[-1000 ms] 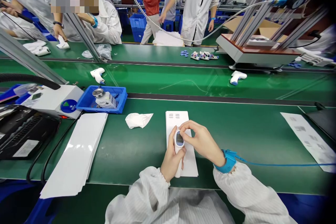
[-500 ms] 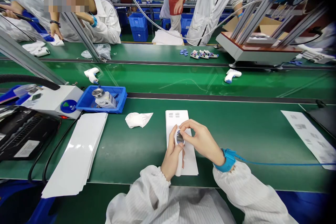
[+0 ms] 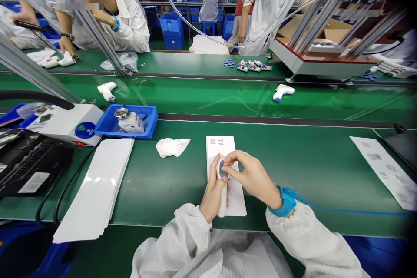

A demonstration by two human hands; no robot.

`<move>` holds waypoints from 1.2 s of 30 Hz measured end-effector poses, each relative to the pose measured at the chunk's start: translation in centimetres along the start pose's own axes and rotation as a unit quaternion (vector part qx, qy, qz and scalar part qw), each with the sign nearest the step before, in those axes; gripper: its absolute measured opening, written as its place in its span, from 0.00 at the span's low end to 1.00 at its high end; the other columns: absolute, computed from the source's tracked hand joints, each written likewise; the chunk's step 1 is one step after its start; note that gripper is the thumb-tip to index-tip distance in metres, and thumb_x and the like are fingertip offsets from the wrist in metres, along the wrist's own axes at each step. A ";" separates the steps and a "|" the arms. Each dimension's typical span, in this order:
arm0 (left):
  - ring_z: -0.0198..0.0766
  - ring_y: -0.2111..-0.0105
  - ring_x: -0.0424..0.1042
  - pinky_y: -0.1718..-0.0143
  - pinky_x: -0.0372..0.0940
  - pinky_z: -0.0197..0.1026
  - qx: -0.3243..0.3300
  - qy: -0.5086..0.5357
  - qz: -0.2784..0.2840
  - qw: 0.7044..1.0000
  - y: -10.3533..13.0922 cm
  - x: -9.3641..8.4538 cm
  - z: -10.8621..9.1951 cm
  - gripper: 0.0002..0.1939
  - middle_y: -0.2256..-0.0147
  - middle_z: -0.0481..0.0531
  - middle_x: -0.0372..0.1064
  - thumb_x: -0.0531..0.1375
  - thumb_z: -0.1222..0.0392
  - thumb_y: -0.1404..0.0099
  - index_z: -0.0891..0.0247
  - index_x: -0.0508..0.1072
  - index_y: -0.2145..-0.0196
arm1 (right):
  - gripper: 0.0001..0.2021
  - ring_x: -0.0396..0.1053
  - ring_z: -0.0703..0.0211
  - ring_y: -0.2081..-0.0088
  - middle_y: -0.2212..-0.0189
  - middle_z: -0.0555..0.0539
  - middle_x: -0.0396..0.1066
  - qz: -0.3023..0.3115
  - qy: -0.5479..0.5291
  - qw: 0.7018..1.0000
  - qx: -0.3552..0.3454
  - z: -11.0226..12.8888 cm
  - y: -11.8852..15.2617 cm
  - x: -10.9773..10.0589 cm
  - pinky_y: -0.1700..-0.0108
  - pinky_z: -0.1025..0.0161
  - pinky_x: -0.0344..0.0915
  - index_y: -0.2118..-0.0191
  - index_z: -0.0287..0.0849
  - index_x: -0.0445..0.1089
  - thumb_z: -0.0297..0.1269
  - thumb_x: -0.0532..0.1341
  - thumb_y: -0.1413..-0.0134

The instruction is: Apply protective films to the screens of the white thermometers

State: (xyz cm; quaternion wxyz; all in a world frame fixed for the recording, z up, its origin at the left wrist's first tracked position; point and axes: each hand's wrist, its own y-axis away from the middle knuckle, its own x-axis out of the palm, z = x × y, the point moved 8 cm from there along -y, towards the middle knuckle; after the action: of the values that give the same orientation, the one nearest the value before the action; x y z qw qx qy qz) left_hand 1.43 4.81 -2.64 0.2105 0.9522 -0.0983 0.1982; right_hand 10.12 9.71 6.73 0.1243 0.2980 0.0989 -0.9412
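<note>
My left hand (image 3: 212, 193) is wrapped round a white handheld device (image 3: 223, 202) with a dark oval screen at its upper end. My right hand (image 3: 250, 177), with a blue strap on its wrist, is pinched at the screen; whatever its fingertips hold is too small to make out. Under the device lies a white printed sheet (image 3: 239, 203) on the green table. To the left of the sheet is a crumpled white tissue (image 3: 172, 147).
A blue tray (image 3: 150, 128) with a metal-lidded bottle, a white box unit (image 3: 70, 119) and a stack of white sheets (image 3: 94, 191) are at left. White gun-shaped devices (image 3: 282, 91) lie on the belt behind. A printed sheet (image 3: 384, 169) is at right. People work across.
My right hand's fingers have shifted slightly over the screen. The gun-shaped devices on the belt have moved left. Across the belt, a standing person in white has moved right.
</note>
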 end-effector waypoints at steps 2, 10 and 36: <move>0.27 0.85 0.56 0.86 0.59 0.31 0.004 0.007 0.015 1.000 0.1 0.1 -0.1 0.38 0.74 0.43 0.63 0.53 0.59 0.34 0.49 0.37 0.33 | 0.01 0.70 0.60 0.66 0.69 0.51 0.72 0.009 -0.070 0.997 0.028 -0.7 0.0 0.1 0.62 0.62 0.66 0.67 0.45 0.67 0.33 0.61 0.46; 0.24 0.80 0.62 0.86 0.62 0.30 0.027 0.014 0.042 0.999 -0.2 0.4 -0.4 0.50 0.45 0.55 0.58 0.55 0.74 0.50 0.47 0.38 0.34 | 0.03 0.65 0.65 0.77 0.77 0.54 0.69 0.072 -0.138 0.984 0.089 -2.1 0.6 1.7 0.73 0.67 0.63 0.69 0.44 0.67 0.33 0.63 0.50; 0.24 0.82 0.60 0.86 0.61 0.32 0.018 -0.003 0.029 0.999 -0.2 0.2 -0.4 0.46 0.53 0.54 0.65 0.54 0.72 0.44 0.49 0.37 0.34 | 0.02 0.66 0.64 0.74 0.74 0.54 0.71 0.010 -0.040 0.998 0.055 -2.0 0.0 0.5 0.70 0.66 0.62 0.67 0.45 0.69 0.33 0.63 0.47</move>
State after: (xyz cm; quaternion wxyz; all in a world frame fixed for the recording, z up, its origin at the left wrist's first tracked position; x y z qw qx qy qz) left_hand 1.55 5.10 -2.24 0.1869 0.9533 -0.1228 0.2029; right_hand 10.78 10.12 4.80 0.1208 0.2677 0.0386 -0.9551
